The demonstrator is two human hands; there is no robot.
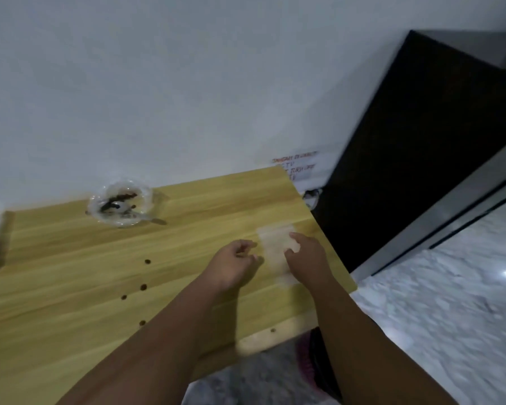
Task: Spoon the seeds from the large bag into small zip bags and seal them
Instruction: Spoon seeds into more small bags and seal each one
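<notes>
Since nothing is filled here yet, I judge I am picking one bag off the small bags (275,249), which lie near the right edge of the table (70,273). My right hand (307,255) rests on them, and my left hand (234,264) sits curled at their left edge. Blur hides whether either pinches plastic. Next I must peel one free and open it. The large bag (120,204) stands well apart.
</notes>
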